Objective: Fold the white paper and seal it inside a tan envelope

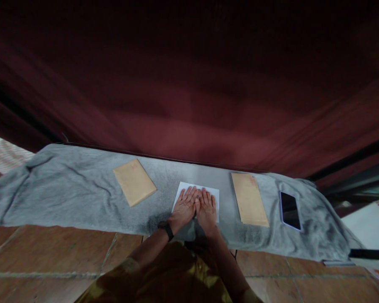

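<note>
A white sheet of paper (213, 194) lies on the grey cloth in front of me, partly covered by both hands. My left hand (185, 207) rests flat on its left half, fingers stretched out and pointing away from me. Beside it, my right hand (206, 210) presses flat on the right half, its fingers a little apart. The thumbs meet near the middle of the sheet. To the left lies a tan envelope (134, 182), turned at an angle. Another stack of tan envelopes (249, 199) lies to the right of the paper.
A phone (290, 210) with a purple edge lies right of the envelopes. Grey cloth (82, 189) covers the long, narrow surface. A dark red curtain or panel (189, 126) rises behind it. Brown floor tiles (66, 248) show below, and a white board-like thing (369, 227) stands far right.
</note>
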The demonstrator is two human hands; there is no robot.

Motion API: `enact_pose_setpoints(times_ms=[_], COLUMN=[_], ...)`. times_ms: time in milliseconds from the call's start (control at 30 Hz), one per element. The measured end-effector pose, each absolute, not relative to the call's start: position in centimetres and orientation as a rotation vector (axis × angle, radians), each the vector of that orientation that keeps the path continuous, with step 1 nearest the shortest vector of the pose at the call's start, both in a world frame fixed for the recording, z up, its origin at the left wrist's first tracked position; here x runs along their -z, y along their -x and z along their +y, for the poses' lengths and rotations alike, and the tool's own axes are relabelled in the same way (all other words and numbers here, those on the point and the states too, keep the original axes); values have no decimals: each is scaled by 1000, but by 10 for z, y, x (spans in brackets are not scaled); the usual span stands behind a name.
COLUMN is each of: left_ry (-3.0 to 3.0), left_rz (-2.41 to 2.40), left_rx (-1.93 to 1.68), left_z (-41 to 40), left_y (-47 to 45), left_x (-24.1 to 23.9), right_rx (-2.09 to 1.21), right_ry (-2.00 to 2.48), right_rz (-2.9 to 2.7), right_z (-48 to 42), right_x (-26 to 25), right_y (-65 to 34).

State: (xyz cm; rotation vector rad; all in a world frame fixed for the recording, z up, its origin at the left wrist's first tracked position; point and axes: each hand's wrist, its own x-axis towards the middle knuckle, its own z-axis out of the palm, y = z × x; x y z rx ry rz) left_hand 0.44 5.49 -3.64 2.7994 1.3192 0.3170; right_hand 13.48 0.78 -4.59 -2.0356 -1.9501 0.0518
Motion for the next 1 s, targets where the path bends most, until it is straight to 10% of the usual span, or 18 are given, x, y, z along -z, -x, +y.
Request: enact_pose_setpoints(times_ms=[733, 1000], left_ry=[-2485, -2685], left_rz=[1791, 1281], left_rx=[-415, -484], left_z=[65, 40], left_y=[16, -44], left_x=[38, 40], right_rx=[182, 135], right_ry=[2143, 2167], right_rz=[-1697, -1733], right_z=[-9, -10], right_x=[62, 58], right_y=[-184, -183])
